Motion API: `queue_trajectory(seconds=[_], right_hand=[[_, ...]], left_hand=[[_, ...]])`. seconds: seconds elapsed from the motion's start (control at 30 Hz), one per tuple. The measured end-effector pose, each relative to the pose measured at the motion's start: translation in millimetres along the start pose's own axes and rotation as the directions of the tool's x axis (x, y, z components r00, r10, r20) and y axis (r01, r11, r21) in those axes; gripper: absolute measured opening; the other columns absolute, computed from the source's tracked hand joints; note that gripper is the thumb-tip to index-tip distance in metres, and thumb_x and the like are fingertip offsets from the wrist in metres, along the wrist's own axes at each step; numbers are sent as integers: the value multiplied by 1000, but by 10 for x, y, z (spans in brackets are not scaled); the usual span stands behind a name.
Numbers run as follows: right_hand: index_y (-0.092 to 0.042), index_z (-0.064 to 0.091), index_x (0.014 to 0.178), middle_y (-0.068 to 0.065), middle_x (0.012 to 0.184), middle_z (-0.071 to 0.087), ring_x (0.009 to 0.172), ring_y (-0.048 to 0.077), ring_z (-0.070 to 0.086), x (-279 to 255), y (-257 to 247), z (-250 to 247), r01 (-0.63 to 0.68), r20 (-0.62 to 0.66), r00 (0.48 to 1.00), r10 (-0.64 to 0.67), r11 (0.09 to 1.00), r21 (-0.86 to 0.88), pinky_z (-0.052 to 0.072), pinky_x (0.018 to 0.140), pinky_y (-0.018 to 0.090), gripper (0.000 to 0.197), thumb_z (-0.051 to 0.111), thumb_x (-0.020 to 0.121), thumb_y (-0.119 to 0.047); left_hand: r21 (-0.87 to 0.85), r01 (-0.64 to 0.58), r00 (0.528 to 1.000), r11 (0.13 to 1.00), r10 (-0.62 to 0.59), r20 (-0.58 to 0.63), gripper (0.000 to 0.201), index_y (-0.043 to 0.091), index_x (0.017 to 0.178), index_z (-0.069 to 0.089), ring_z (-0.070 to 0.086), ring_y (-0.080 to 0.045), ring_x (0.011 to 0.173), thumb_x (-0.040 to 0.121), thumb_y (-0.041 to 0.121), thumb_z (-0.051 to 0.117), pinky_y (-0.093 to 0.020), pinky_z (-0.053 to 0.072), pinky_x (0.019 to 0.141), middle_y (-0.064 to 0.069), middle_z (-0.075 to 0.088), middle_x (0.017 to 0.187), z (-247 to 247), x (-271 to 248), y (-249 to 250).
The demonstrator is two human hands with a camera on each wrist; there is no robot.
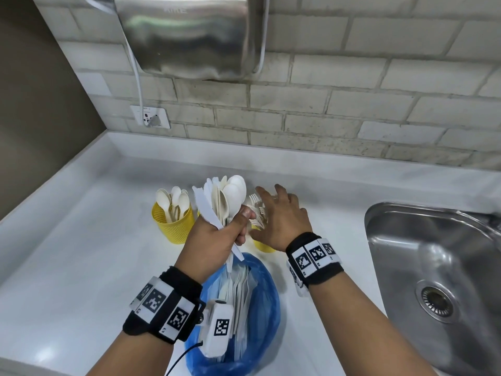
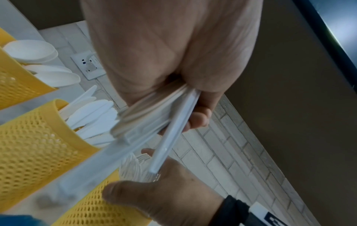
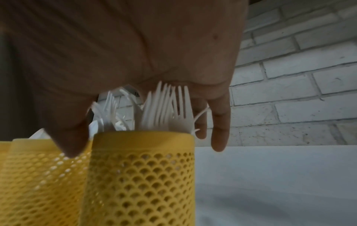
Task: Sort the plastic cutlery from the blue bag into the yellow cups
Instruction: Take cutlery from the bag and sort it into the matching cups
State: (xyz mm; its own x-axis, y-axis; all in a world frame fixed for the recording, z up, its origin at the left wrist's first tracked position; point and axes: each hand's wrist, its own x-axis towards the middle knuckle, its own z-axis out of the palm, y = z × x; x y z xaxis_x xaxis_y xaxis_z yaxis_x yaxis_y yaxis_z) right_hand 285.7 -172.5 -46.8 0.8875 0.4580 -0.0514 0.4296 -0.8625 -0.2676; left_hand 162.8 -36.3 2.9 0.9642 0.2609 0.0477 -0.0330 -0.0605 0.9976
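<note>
Left hand (image 1: 217,237) clenched round cutlery bundle (image 1: 222,202) at handles: light, slick, liable to fan. Right hand (image 1: 282,218) spread over forks (image 3: 166,107).

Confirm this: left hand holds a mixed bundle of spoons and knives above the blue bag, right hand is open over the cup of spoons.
One thing is wrong: the right hand is open over the cup of forks, as the right wrist view shows. The spoon cup stands farthest left. The left hand does hold the bundle above the blue bag.

Bright head view; dim, blurred wrist views
</note>
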Motion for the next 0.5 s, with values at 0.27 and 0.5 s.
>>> queue_trajectory(seconds=[0.27, 0.5], right_hand=[[-33, 37, 146, 6, 132, 47, 117, 37, 43, 59, 69, 32, -4, -60, 998, 2, 999, -37, 52, 86, 44, 84, 73, 72, -48], [-37, 31, 148, 5, 138, 43, 124, 37, 42, 81, 140, -74, -22, 11, 1000, 22, 997, -77, 45, 98, 50, 87, 72, 72, -53]], left_hand=[[30, -11, 1000, 1000, 10, 14, 25, 9, 95, 74, 54, -17, 63, 103, 27, 59, -24, 48, 63, -7, 55, 66, 29, 56, 1], [46, -21, 999, 999, 20, 30, 26, 9, 96, 74, 54, -18, 63, 104, 27, 58, -24, 48, 64, -8, 54, 67, 42, 133, 23]])
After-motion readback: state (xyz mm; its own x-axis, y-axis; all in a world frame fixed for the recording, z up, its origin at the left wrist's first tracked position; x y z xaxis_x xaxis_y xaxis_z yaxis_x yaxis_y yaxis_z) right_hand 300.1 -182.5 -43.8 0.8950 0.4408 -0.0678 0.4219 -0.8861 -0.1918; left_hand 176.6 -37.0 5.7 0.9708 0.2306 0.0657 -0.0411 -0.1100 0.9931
